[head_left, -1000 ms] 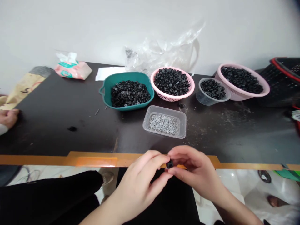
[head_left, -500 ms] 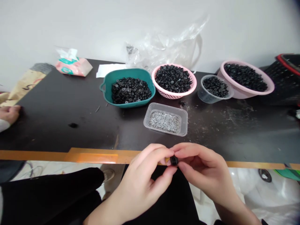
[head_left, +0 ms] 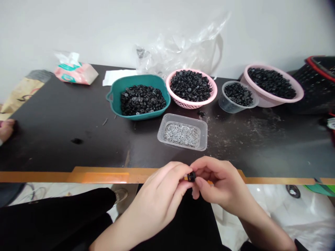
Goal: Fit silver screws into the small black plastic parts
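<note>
A long dark-brown table [head_left: 60, 115] with orange-brown tape [head_left: 102, 177] along its near edge ran across the view. A crumpled clear plastic bag [head_left: 180, 52] lay against the pale wall behind it. At the far right stood a black perforated basket with a red rim [head_left: 312, 90], and beside it a pale-pink round plastic basket [head_left: 258, 93] heaped with small black parts. A teal rounded-rectangular plastic tub [head_left: 114, 101] held black discs, and just beside it a smaller pink lattice basket [head_left: 188, 104] held black cap-like pieces. In front of those two sat a clear rectangular plastic box [head_left: 180, 119] of thin silvery metal pins [head_left: 181, 135].

The left hand [head_left: 159, 198] was narrowed to a pinch on a small rounded black piece [head_left: 192, 176], held over the table's near edge. The right hand [head_left: 222, 181] was curled, its index finger and thumb close about the same piece; whether it gripped too, I could not tell. The black piece sat between both sets of fingertips.
</note>
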A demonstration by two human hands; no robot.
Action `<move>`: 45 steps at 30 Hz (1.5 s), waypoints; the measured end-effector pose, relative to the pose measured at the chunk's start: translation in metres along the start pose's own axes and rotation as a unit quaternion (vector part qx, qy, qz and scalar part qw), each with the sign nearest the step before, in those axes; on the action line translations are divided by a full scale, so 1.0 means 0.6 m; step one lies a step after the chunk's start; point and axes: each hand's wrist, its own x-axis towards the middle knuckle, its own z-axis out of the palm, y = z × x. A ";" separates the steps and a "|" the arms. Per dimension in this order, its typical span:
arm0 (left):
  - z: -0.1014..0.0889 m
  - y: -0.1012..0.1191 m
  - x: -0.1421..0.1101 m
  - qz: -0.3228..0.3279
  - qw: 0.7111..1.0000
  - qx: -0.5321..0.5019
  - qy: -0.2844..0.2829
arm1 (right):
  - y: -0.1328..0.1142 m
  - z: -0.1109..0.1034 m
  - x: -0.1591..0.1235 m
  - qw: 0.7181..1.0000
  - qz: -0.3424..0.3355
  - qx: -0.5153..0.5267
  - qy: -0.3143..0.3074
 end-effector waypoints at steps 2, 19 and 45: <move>0.003 -0.004 -0.002 0.001 1.000 0.015 -0.004 | 0.004 0.000 0.003 0.999 0.021 0.027 -0.016; 0.012 -0.020 -0.002 0.043 0.993 0.095 -0.047 | 0.029 0.006 0.013 0.998 0.064 0.026 0.005; 0.029 -0.036 -0.015 -0.041 0.987 -0.134 0.076 | 0.026 0.014 0.008 0.998 -0.001 -0.029 0.048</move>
